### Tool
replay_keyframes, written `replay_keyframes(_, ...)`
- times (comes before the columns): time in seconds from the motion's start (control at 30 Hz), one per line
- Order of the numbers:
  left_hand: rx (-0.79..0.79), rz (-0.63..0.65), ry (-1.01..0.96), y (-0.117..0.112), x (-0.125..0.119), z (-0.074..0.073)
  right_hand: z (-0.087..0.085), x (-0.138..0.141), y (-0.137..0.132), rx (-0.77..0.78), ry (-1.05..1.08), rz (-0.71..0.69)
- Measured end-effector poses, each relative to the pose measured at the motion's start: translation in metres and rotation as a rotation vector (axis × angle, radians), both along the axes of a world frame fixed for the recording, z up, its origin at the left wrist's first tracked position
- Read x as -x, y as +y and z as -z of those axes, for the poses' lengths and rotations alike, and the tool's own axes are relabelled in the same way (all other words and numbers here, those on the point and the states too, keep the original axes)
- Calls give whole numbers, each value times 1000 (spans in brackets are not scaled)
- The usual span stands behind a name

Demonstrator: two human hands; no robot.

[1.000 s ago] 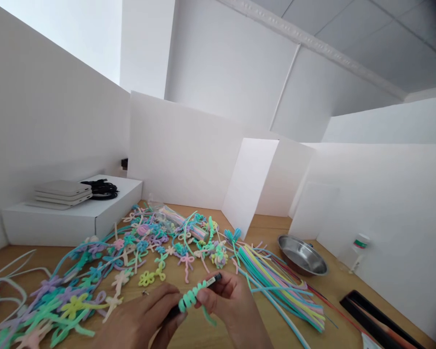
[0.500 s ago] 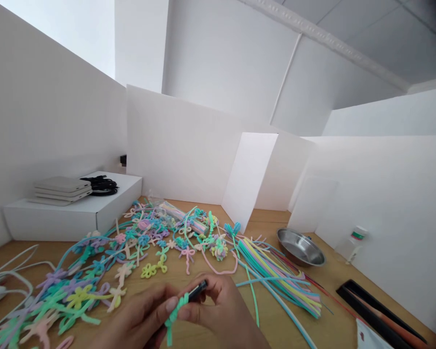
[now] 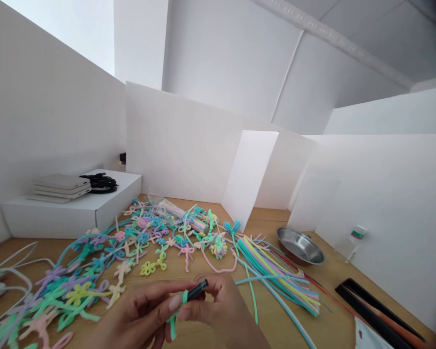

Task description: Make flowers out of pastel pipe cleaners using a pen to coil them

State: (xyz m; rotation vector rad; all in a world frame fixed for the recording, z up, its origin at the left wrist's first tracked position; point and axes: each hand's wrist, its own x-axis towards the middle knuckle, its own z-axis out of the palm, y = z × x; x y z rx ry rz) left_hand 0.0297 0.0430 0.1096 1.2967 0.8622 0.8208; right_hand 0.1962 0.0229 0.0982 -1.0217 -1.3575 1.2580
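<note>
Fingers [image 3: 172,304] of the left hand [image 3: 138,312] and right hand [image 3: 221,305] pinch a black pen [image 3: 196,291] wound with a green pipe cleaner [image 3: 184,296], above a wooden table [image 3: 330,286]. Pastel pipe-cleaner flowers [image 3: 80,293] lie left; loose pipe cleaners [image 3: 276,281] and a steel bowl [image 3: 300,245] lie right.

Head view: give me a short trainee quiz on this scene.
1. True or false: a green pipe cleaner is wound around a black stick held between the left hand and right hand.
2. Multiple choice: what sits beyond the loose pipe cleaners, towards the white wall?
A. a steel bowl
B. a mug
C. a pair of scissors
3. Fill in the blank: the yellow pipe-cleaner flower lies on a ____ table.

Key: 1 true; 2 A; 3 wooden.
</note>
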Motion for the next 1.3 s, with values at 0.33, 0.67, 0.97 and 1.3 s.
replay_keyframes(0.33, -16, -161, -29, 19, -1, 10, 3, 15, -2, -600, -492, 500)
replay_keyframes(0.67, 78, -107, -121, 19, -6, 14, 13, 21, 1, -868, -830, 496)
replay_keyframes(0.97, 270, -37, -202, 20, -4, 16, 14, 11, -2, -675, -793, 352)
replay_keyframes(1.3, 378, -62, -285, 15, -3, 13, 12, 9, -6, -616, -741, 232)
